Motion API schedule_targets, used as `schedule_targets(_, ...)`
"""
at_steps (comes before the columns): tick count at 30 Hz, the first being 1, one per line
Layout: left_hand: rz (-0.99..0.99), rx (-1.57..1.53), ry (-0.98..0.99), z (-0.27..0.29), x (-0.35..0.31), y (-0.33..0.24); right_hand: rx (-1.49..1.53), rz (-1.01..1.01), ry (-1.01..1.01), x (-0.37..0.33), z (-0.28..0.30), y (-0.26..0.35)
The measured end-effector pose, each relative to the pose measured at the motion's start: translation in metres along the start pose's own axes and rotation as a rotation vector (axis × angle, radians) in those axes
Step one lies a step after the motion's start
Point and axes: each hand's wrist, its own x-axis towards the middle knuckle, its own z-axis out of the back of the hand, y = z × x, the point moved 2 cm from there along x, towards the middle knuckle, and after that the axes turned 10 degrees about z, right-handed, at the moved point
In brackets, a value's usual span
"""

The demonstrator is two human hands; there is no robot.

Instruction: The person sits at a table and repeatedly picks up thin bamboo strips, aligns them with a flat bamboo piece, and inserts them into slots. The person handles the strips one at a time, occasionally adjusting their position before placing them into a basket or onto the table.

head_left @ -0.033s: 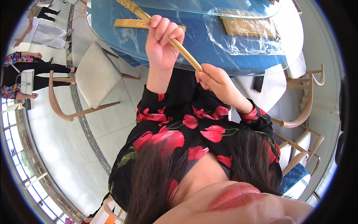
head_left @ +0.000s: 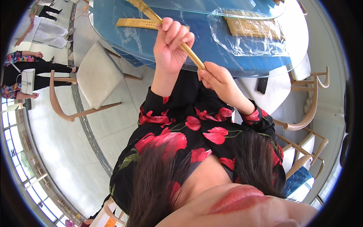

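Note:
My left hand (head_left: 172, 45) is raised in front of me, fist closed around the middle of a long tan bamboo strip (head_left: 149, 11). The strip slants from the upper left down to the right. My right hand (head_left: 219, 81) pinches its lower end between thumb and fingers. Both hands are above the near edge of a blue table with a glass top (head_left: 124, 41). A second flat bamboo strip (head_left: 138, 23) lies on the table behind my left hand. A bundle of strips in clear plastic wrap (head_left: 251, 28) lies at the right of the table.
A wooden chair with a pale cushioned seat (head_left: 98, 75) stands left of the table. More curved wooden chairs (head_left: 306, 113) stand at the right. Other people (head_left: 34, 72) stand at the far left on the light floor. Windows curve along the lower left.

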Motion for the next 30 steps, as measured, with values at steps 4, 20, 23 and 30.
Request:
schedule_targets(4,0.23,0.582,-0.155,0.009,-0.028,0.026,-0.774,0.265,-0.192,0.013,-0.004,-0.004)
schedule_targets(20,-0.188,0.395,-0.492,0.001,-0.015,-0.028,0.305,-0.173,0.123,-0.01,-0.009,-0.012)
schedule_targets(23,-0.158,0.388,-0.495,0.002,-0.021,-0.01,0.414,-0.173,0.104,-0.006,-0.016,-0.016)
schedule_targets(30,-0.055,0.532,-0.601,-0.009,-0.038,0.034,0.319,-0.108,-0.1,0.004,-0.031,-0.033)
